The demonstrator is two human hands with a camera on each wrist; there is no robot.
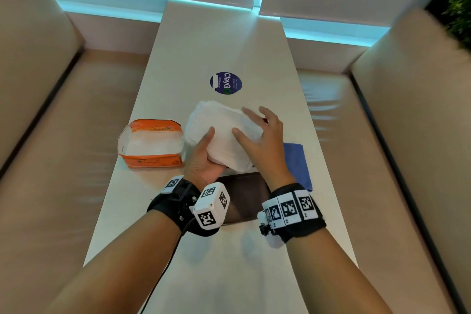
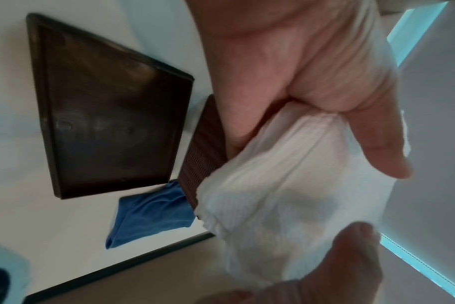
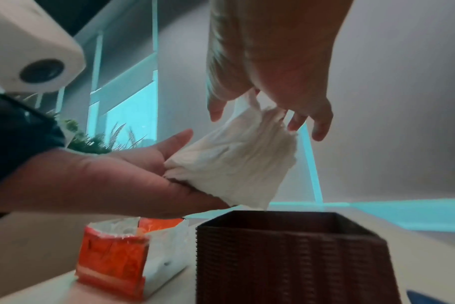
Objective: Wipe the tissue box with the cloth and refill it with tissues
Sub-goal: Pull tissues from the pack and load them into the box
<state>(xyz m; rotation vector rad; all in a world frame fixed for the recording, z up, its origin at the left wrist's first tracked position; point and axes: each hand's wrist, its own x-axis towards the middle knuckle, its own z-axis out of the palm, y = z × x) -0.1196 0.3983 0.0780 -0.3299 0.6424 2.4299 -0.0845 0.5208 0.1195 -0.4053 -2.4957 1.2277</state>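
We see the left hand [image 1: 204, 158] gripping a stack of tissues [image 1: 224, 133] from below, over the open brown tissue box [image 3: 294, 253]. The right hand [image 1: 265, 135] rests on top, fingers spread. Blue cloth [image 1: 297, 163] lies right on the pale table [image 1: 229, 262], between beige benches [image 1: 58, 161].

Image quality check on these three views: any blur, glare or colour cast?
Head view: edges smeared and bent by the wide lens, cyan window glow, tissue stack sharp. Left wrist view: left hand close and soft, lid shows sheen. Right wrist view: backlit, right hand dark, tissue box blurred.
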